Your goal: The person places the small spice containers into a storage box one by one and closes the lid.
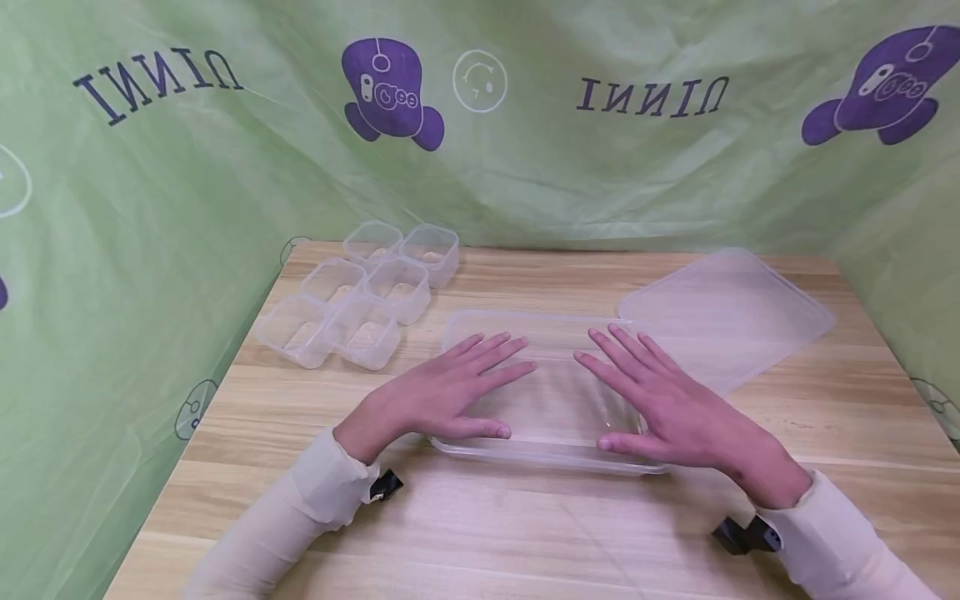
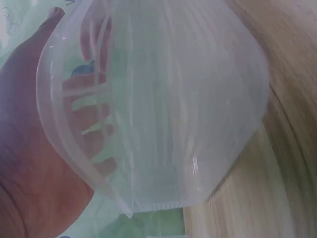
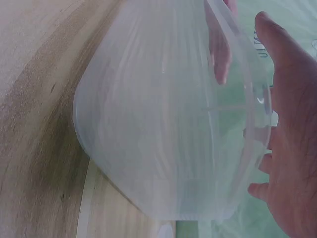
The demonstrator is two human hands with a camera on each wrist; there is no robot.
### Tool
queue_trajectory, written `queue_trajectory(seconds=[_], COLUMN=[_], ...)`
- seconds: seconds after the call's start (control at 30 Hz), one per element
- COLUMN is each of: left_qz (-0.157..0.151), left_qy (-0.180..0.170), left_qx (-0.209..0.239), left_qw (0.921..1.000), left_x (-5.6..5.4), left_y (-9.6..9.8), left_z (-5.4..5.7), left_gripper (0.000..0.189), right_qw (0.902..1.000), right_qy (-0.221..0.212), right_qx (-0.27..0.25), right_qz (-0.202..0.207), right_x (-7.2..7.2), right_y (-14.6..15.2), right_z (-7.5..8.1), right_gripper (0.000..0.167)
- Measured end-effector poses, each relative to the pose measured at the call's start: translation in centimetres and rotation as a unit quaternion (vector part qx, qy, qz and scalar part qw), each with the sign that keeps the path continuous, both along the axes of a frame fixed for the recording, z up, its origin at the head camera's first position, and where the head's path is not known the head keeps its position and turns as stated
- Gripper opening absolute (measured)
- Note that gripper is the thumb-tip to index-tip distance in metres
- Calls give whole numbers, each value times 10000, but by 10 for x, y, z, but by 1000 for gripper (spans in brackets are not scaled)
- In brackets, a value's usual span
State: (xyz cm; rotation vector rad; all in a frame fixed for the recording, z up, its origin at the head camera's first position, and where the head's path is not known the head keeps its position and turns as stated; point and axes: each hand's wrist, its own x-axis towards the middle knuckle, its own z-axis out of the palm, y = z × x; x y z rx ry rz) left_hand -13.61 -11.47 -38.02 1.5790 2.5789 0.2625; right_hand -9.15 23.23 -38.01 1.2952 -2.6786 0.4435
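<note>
Saw clear rectangular plastic box (image 1: 555,400), rim up, on wood-grain surface (image 1: 450,533). Had left grip (image 1: 453,387) and right grip (image 1: 663,408) straight-fingered and splayed over it, partly blocking view. Noted six small clear tubs (image 1: 375,287) back left, flat translucent sheet (image 1: 727,308) back right.

small clear tubs (image 1: 366,354) number six; large clear container (image 1: 547,457) numbers one; flat translucent lid (image 1: 727,308), one; hands total two, one left hand (image 1: 446,392) and one right hand (image 1: 671,408); pale sleeves (image 1: 828,542), two; black wrist devices (image 1: 386,486), two; wooden tabletop (image 1: 420,542), one; large purple printed figures (image 1: 386,79) show twice, plus a purple sliver (image 1: 2,293) at the left edge; printed words (image 1: 652,97), two
</note>
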Motion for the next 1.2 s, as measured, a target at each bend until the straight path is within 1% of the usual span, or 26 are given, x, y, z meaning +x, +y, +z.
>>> queue_trajectory(seconds=[0.1,0.33,0.53,0.63,0.77,0.87,0.97,1.13,1.2], left_qz=[-9,10,138,160,134,179,332,719,831], left_qy=[61,285,444,551,832,1071,1219,1299,1333], left_qx=[136,671,1042,1443,2029,2287,2372,2406,2448], left_qw=[9999,9973,9935,9879,9756,9674,9632,9592,9568], left_x=[0,2,3,2,0,-2,-3,-2,-1], left_y=[-4,-17,-32,-39,-48,-56,-65,-82,-88], left_z=[1,4,7,8,10,11,12,13,13], left_gripper=[83,80,80,76,67,62,59,55,53], right_qw=[9999,9997,9995,9994,9993,9988,9979,9962,9956], right_qy=[0,-36,43,35,-97,-171,-206,-282,-315], right_qx=[-65,-152,-198,-220,-175,-114,-65,-10,-10], right_qz=[-91,-188,-238,-252,-325,-449,-604,-825,-886], right_x=[2,5,7,9,14,17,21,26,29], right_y=[3,8,11,14,17,19,22,28,30], right_z=[1,2,0,-1,-2,-3,-3,-4,-5], right_gripper=[98,101,103,104,105,107,110,114,114])
